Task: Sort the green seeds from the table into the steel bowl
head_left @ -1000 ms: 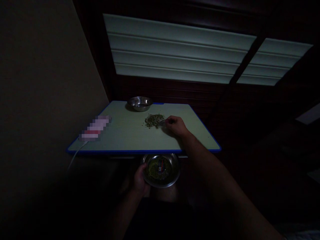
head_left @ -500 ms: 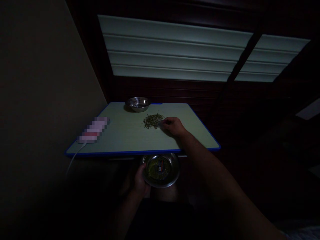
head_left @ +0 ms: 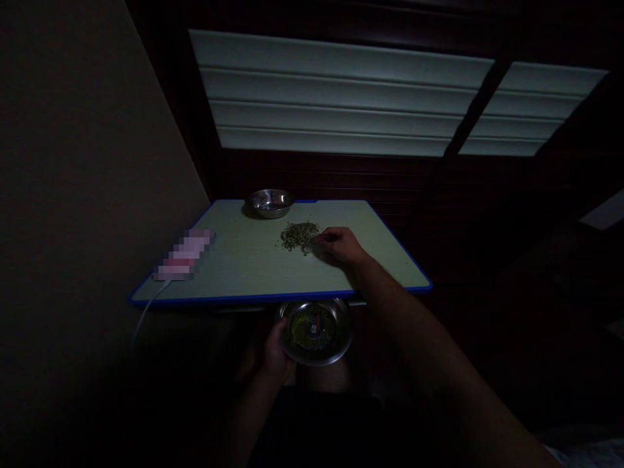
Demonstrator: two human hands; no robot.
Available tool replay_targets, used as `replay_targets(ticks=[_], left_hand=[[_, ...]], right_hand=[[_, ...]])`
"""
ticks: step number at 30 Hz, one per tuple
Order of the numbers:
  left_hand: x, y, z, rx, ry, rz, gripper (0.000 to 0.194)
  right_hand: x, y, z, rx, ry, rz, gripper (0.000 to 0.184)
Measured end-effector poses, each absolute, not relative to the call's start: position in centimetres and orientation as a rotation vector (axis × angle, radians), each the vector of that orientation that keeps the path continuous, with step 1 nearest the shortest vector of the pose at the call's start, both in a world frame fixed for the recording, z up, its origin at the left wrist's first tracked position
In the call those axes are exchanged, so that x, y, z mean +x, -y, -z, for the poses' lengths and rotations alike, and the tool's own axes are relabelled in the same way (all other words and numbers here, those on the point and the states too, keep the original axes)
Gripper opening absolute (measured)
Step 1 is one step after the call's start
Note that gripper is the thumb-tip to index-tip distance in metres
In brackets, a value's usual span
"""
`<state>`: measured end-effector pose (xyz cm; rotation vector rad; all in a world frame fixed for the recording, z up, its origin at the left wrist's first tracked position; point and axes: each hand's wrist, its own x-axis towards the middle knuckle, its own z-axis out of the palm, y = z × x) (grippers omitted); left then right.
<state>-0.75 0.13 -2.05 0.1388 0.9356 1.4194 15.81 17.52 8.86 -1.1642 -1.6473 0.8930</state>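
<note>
My left hand (head_left: 275, 351) grips the rim of a shiny metal bowl (head_left: 336, 353), held just below the table's front edge. Inside lie small green grains (head_left: 301, 328) and a dark object (head_left: 316, 322) with red and white marks, too dim to name. On the table a loose pile of small greenish grains (head_left: 296, 235) is spread thin. At its right side my right hand (head_left: 340, 244) is closed with the fingertips pinched. A small greyish thin piece (head_left: 310, 245) juts from the fingers into the pile; its kind cannot be made out.
A second metal bowl (head_left: 270, 205) stands at the back left of the pale, blue-edged table (head_left: 234, 266). A blurred-out phone-like object (head_left: 184, 255) with a white cable (head_left: 146, 309) lies at the left edge. Slatted dark wooden doors (head_left: 336, 172) rise behind; a wall (head_left: 97, 162) stands left.
My right hand has shifted slightly along the right edge of the pile, with the greyish piece still in it. My left hand keeps the bowl in place. The camera view has moved a little.
</note>
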Motion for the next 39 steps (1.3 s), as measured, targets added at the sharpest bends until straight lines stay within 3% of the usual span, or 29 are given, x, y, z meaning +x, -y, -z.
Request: replay_targets(ticks=[19,30,39], left_hand=[[-0.8,-0.1,1.9,0.125,-0.925,-1.412,0.026],[-0.6,-0.2,1.6,0.071,-0.951,-1.4,0.021],[-0.7,-0.1,1.8,0.104,-0.937,-1.404,0.024]], right_hand=[[15.9,-17.5,-8.7,-1.325,1.678,-0.705,0.009],[15.8,-17.9,-8.1,-1.151,1.713,-0.763,0.017],[15.9,-17.9,-8.1,-1.175,1.738,-0.78,0.013]])
